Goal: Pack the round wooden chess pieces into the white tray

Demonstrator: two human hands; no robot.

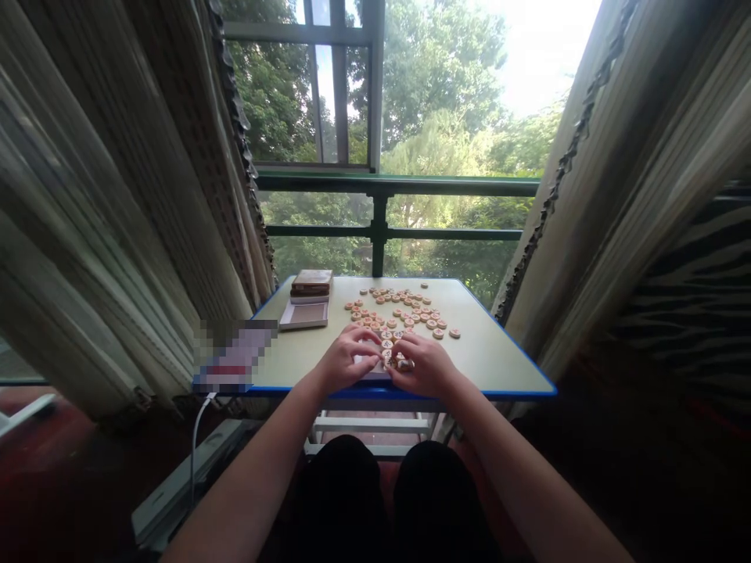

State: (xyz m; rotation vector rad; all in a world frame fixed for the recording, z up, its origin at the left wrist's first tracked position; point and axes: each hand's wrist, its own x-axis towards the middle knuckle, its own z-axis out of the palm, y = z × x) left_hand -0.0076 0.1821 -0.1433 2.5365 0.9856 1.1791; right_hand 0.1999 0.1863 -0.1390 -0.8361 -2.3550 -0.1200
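Several round wooden game pieces (404,309) with red and dark marks lie scattered on a beige table with a blue edge (498,352). My left hand (345,360) rests near the table's front edge, fingers curled over a small cluster of pieces (388,344). My right hand (423,366) sits beside it, fingers bent and pinching a piece (404,364) between fingertips. Both hands nearly touch each other. What lies under the left fingers is hidden.
An open wooden box with its lid stacked (310,297) stands at the table's back left. A blurred flat object (235,356) with a white cable lies at the front left corner. Curtains hang on both sides; a green railing and window are behind.
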